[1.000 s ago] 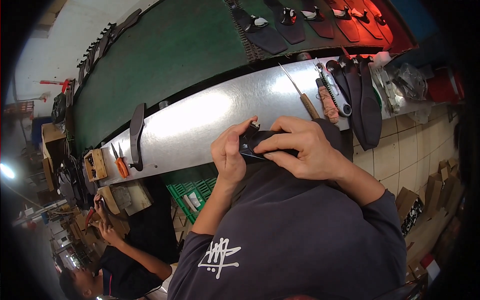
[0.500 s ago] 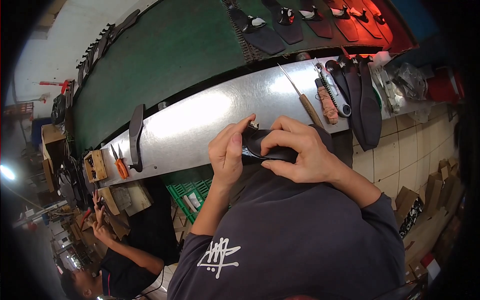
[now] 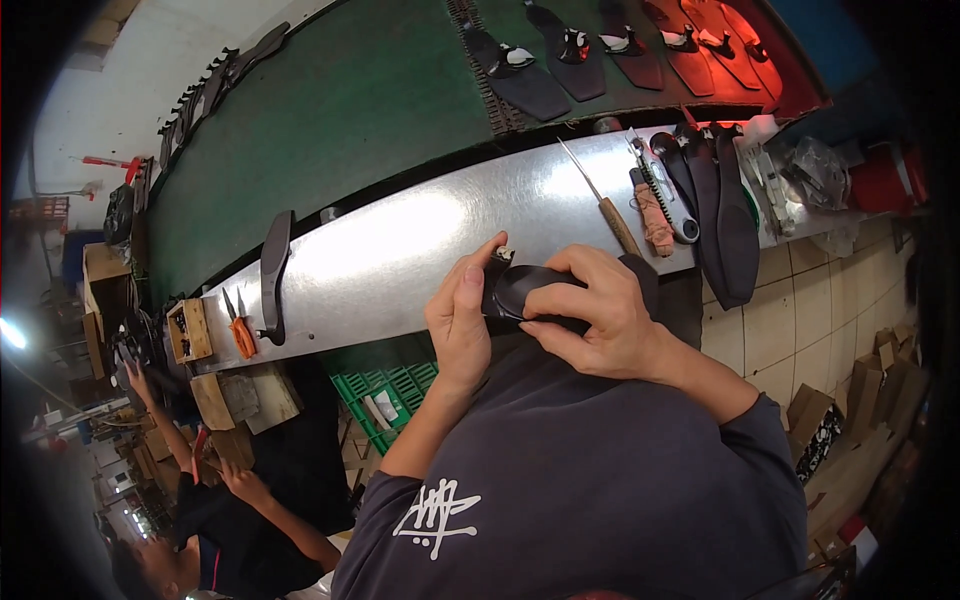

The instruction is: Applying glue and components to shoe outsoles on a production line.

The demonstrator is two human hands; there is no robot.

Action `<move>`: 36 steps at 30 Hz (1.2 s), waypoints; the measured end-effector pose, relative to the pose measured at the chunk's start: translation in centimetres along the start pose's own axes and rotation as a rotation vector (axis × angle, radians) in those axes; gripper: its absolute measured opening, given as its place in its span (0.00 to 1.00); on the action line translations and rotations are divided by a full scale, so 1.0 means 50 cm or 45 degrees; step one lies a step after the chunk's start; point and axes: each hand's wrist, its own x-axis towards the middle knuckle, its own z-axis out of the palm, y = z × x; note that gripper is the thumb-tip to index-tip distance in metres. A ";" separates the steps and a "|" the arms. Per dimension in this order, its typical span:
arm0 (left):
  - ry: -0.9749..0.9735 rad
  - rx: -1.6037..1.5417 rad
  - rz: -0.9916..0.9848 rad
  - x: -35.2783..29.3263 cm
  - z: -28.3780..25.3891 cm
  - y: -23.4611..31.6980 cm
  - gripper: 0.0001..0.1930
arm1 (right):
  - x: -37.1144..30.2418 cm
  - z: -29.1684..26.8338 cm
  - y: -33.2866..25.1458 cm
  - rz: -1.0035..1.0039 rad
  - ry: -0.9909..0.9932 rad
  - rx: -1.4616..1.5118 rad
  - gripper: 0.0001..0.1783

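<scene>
A dark, smooth shoe sole [image 3: 525, 285] is held between my two hands, close against my shirt at the near edge of the metal ledge. Around its left end my left hand [image 3: 463, 318] is closed, the fingers pointing up and away. A small pale, ragged bit shows at that end, by my left fingertips. My right hand [image 3: 600, 312] grips the sole's side, thumb below and curled fingers above. The right part of the sole is mostly hidden behind my right hand.
On the metal ledge [image 3: 400, 250] lie an awl [image 3: 620, 225], a utility knife [image 3: 680, 222], several dark soles [image 3: 735, 235], another sole [image 3: 275, 265], orange-handled pliers [image 3: 241, 335] and a wooden box [image 3: 195, 330]. Beyond runs a green conveyor belt [image 3: 330, 130] bearing several soles. A co-worker [image 3: 240, 520] is at the left.
My hands and the sole have shifted only slightly, and the sole's rounded face shows a little more. At the left, the co-worker's arm has reached out farther away.
</scene>
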 end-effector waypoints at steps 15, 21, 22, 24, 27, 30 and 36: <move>-0.327 -0.213 -0.598 0.020 -0.051 0.061 0.18 | -0.010 -0.007 0.016 0.002 -0.022 -0.190 0.08; -0.387 -0.150 -0.740 0.016 -0.039 0.072 0.19 | -0.014 0.006 0.018 -0.047 0.016 -0.268 0.07; -0.368 -0.119 -0.720 0.015 -0.035 0.067 0.19 | -0.015 0.007 0.018 -0.058 0.029 -0.279 0.08; -0.389 -0.084 -0.697 0.011 -0.034 0.059 0.18 | -0.019 0.010 0.025 -0.046 0.025 -0.305 0.08; -0.392 -0.006 -0.618 0.000 -0.026 0.048 0.15 | -0.022 0.009 0.027 -0.021 0.024 -0.330 0.08; -0.314 0.008 -0.551 -0.006 -0.015 0.044 0.13 | -0.018 0.009 0.028 -0.008 0.028 -0.331 0.08; -0.126 -0.024 -0.442 -0.020 -0.005 0.032 0.08 | -0.015 0.007 0.026 0.034 0.005 -0.294 0.07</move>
